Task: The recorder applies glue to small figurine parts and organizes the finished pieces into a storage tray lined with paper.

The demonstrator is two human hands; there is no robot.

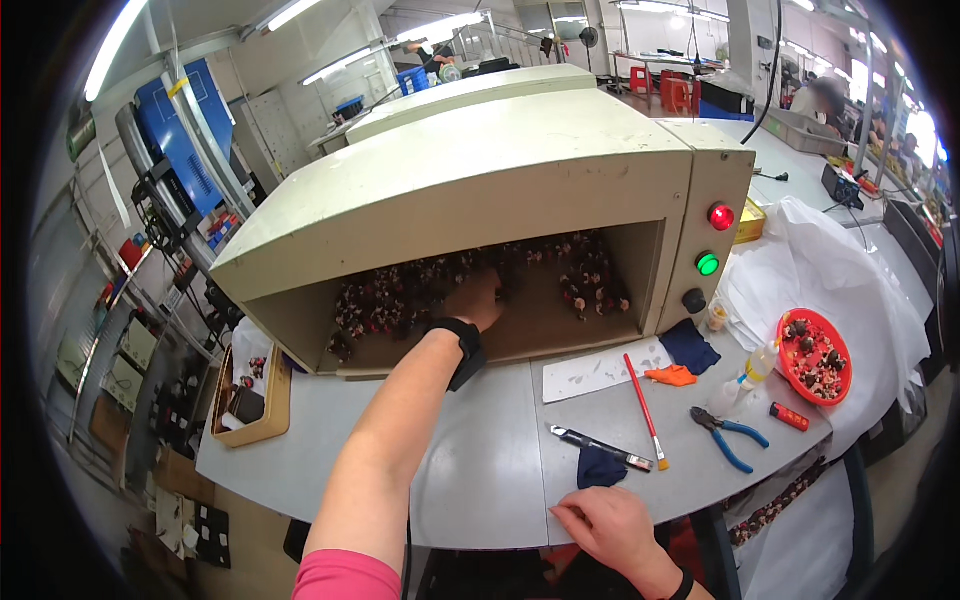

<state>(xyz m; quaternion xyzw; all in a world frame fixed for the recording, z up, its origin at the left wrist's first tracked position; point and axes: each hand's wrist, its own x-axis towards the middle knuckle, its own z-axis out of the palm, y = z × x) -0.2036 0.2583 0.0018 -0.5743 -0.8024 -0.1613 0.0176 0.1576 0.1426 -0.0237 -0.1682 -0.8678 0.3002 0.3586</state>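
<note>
Plenty of dark-and-red pieces [400,285] seem left to handle, lying around the fingers of the left hand [476,299], whose grip I can't tell; the right hand [610,528] curls loosely, seemingly empty.

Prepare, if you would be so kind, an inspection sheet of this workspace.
Surface: grey table, with a seam running toward its front edge.
Job's things: many small dark, red and pale pieces inside the opening of the cream housing; its red and green lights are lit.
Clutter: red-handled brush, dark cutter, blue-handled pliers and red bowl holding mixed pieces, all on the right.
Hands: left hand among the pieces, fingers partly hidden; right hand loosely curled near the front edge.
Cables: black cable hanging at upper right.
Surroundings: workshop, with another person at upper right.
</note>
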